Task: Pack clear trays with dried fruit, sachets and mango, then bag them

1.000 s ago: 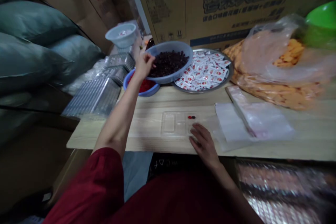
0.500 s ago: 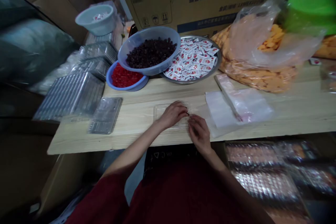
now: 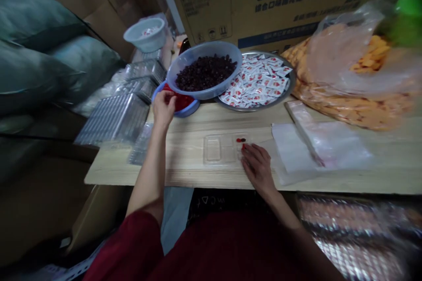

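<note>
My left hand is over the near-left rim of a blue bowl, thumb and forefinger slightly apart at the small red pieces in it. On the wooden table lies a clear plastic tray with compartments. In its right part sit a red piece and a dark piece, side by side. My right hand rests at the tray's right edge, its fingers bent together against another red piece. A larger bluish bowl of dark, raisin-like pieces overlaps the blue bowl.
A metal bowl holds small printed sachets. To the right are a bag of orange pieces and plastic sheets. Stacked clear trays stand left, below a pale bowl. A large carton stands behind.
My left hand has moved from the tray, up and left to the red pieces in the blue bowl. My right hand stays at the tray. The view has shifted somewhat.
</note>
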The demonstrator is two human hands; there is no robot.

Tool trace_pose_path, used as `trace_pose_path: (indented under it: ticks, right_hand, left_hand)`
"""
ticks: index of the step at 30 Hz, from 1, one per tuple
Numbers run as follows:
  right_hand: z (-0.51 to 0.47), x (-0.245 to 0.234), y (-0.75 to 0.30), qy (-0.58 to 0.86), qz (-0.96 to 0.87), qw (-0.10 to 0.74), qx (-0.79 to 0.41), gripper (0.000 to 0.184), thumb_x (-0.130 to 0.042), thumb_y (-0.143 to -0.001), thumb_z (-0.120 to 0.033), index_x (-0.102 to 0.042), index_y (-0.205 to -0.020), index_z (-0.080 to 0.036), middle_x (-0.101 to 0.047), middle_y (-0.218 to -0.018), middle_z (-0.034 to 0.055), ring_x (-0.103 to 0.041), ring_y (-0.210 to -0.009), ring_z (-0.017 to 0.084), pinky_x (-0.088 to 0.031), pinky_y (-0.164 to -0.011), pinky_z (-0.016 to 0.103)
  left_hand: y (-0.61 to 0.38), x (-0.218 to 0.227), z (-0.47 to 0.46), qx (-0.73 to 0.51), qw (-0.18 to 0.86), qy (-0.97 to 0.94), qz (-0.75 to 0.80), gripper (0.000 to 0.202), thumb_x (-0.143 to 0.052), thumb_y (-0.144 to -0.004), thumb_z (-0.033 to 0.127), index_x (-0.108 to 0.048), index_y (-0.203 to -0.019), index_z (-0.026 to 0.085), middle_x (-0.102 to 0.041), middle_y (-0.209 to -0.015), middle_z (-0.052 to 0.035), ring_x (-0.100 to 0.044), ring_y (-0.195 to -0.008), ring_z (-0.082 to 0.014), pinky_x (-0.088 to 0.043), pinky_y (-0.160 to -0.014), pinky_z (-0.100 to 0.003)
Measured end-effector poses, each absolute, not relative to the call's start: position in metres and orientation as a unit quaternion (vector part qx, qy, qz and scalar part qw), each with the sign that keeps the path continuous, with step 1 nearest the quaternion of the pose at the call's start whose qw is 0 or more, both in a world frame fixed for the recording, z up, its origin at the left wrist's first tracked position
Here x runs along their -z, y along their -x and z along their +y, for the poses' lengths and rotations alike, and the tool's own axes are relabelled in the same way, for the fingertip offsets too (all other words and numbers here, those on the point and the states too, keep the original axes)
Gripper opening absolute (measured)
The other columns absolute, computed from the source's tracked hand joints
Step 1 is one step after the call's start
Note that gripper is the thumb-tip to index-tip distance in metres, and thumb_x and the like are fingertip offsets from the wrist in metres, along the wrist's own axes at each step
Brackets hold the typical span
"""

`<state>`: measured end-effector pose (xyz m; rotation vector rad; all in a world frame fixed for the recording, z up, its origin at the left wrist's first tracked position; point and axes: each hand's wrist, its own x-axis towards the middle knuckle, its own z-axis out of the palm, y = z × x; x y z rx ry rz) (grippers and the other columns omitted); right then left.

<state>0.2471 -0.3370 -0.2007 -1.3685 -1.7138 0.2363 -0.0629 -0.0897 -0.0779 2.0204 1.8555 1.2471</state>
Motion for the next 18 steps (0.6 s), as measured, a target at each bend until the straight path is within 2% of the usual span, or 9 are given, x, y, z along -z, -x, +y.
trace_pose_path:
  ticks: [2, 4, 7, 11, 18]
  right_hand:
    - [-0.339, 0.202, -0.247, 0.547, -0.692, 0.462, -0.095, 0.038, -0.065, -0.096, -0.026, -0.063, -0.134, -0.028, -0.061, -0.143, 0.0086, -0.048, -0.139, 0.032, -0.041, -0.112, 0.062]
    - [-0.345, 0.203, -0.246, 0.546, -0.681, 0.479, -0.094, 0.041, -0.066, -0.094, -0.026, -0.062, -0.135, -0.029, -0.059, -0.145, 0.0091, -0.049, -0.139, 0.032, -0.042, -0.112, 0.062]
    - [-0.357, 0.206, -0.246, 0.564, -0.652, 0.498, -0.092, 0.036, -0.064, -0.095, -0.024, -0.064, -0.131, -0.029, -0.058, -0.144, 0.0108, -0.052, -0.135, 0.032, -0.047, -0.107, 0.061]
    - [-0.364, 0.211, -0.244, 0.576, -0.638, 0.502, -0.097, 0.031, -0.062, -0.096, -0.021, -0.067, -0.126, -0.027, -0.058, -0.140, 0.0124, -0.054, -0.132, 0.032, -0.050, -0.104, 0.061]
    - [-0.363, 0.209, -0.242, 0.572, -0.637, 0.505, -0.106, 0.029, -0.063, -0.095, -0.019, -0.068, -0.123, -0.025, -0.059, -0.138, 0.0129, -0.056, -0.129, 0.031, -0.053, -0.101, 0.059]
  left_hand:
    - [0.076, 0.080, -0.055, -0.302, 0.088, -0.697, 0.645, 0.024, -0.076, -0.072, 0.022, -0.066, -0.093, 0.016, -0.069, -0.095, -0.0078, -0.064, -0.096, -0.0250, -0.049, -0.093, -0.036]
    - [0.080, 0.085, -0.034, -0.235, 0.111, -0.709, 0.656, 0.034, -0.080, -0.067, 0.020, -0.065, -0.098, 0.015, -0.069, -0.098, -0.0106, -0.064, -0.102, -0.0295, -0.048, -0.095, -0.039]
    - [0.080, 0.093, -0.027, -0.212, 0.115, -0.705, 0.666, 0.024, -0.077, -0.072, 0.021, -0.064, -0.092, 0.017, -0.070, -0.093, -0.0104, -0.064, -0.098, -0.0297, -0.047, -0.093, -0.039]
    - [0.087, 0.102, -0.036, -0.256, 0.132, -0.693, 0.661, 0.007, -0.068, -0.081, 0.023, -0.063, -0.080, 0.018, -0.069, -0.083, -0.0053, -0.062, -0.083, -0.0214, -0.047, -0.085, -0.033]
    - [0.097, 0.105, -0.041, -0.380, 0.116, -0.652, 0.646, 0.012, -0.063, -0.083, 0.030, -0.062, -0.081, 0.018, -0.064, -0.077, -0.0013, -0.055, -0.073, -0.0159, -0.045, -0.076, -0.029]
